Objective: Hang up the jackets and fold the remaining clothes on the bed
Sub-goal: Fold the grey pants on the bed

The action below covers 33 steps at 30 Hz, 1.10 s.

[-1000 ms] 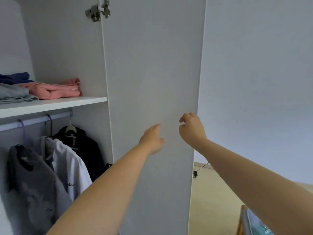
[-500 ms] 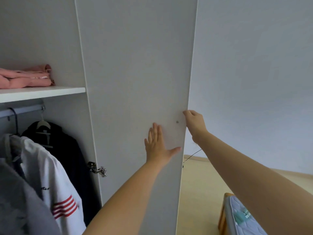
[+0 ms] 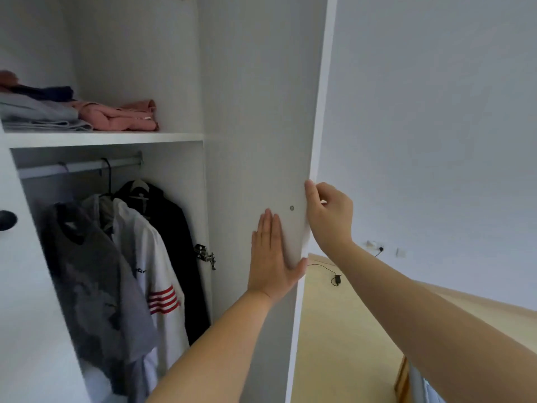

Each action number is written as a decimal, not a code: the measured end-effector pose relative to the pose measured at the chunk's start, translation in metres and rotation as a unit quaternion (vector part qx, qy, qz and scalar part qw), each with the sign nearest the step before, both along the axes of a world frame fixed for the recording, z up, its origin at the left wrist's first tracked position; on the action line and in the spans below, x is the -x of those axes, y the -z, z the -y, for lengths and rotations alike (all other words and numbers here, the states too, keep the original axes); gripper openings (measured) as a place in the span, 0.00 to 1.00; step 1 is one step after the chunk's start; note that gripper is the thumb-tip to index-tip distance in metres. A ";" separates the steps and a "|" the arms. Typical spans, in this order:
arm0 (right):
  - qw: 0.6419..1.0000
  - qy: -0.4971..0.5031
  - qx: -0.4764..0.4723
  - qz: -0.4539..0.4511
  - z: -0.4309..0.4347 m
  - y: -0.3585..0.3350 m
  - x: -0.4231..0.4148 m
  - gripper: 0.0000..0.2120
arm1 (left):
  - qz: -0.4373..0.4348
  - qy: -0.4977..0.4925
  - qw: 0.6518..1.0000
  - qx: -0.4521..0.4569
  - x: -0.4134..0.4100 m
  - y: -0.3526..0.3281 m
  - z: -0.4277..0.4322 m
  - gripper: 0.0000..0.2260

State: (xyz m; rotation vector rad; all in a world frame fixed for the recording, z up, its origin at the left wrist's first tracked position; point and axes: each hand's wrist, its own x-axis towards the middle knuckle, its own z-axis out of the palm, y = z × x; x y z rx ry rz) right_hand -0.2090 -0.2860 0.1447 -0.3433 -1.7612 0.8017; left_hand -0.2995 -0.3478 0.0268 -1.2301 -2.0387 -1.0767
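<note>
My left hand [image 3: 271,257] lies flat, palm down and fingers together, against the inner face of the open wardrobe door [image 3: 261,112], gripping nothing. My right hand [image 3: 329,213], at about 1 o'clock from the left and just beside it, is curled around the door's free edge, thumb on the inner face, fingers wrapped behind and out of sight. A small round fitting [image 3: 291,208] sits on the door face between the two hands.

Hinge [image 3: 205,255]: mounted on the door at 9 o'clock from my left hand.

Hanging garments: to the 9 o'clock side of the left hand, well apart from it, inside the wardrobe. Nearest the camera, a grey printed T-shirt [image 3: 96,292]; behind it a white jacket [image 3: 158,274] with red stripes on the sleeve; furthest back a black jacket [image 3: 177,242]. All three hang from the rail [image 3: 81,166].

Shelf [image 3: 101,138]: above the rail, at 10 o'clock from the left hand. It carries folded clothes: a pink item [image 3: 122,116], grey items [image 3: 37,114], and a dark blue piece [image 3: 49,93] behind.

Floor: a black cable [image 3: 334,276] lies beyond the door edge.
</note>
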 end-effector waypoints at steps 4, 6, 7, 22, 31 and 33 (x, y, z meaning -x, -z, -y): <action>0.993 -0.065 -0.088 -0.034 0.052 0.010 0.018 0.20 | -0.029 -0.005 0.999 0.016 0.016 0.004 0.065 0.42; 0.984 -0.106 -0.133 -0.043 0.079 0.014 0.028 0.18 | -0.056 -0.034 0.997 0.043 0.026 0.004 0.105 0.40; 0.978 -0.125 -0.157 -0.047 0.092 0.015 0.035 0.18 | -0.071 -0.060 0.994 0.057 0.030 0.004 0.125 0.38; 0.921 -0.300 -0.233 0.085 0.210 0.017 0.141 0.08 | 0.036 -0.548 0.834 0.060 0.047 0.003 0.292 0.52; 0.894 -0.317 -0.313 0.046 0.228 0.022 0.185 0.06 | 0.144 -0.610 0.776 -0.073 0.058 0.006 0.275 0.50; 0.897 -0.312 -0.310 0.048 0.233 0.025 0.192 0.06 | 0.142 -0.621 0.766 -0.089 0.065 0.005 0.270 0.48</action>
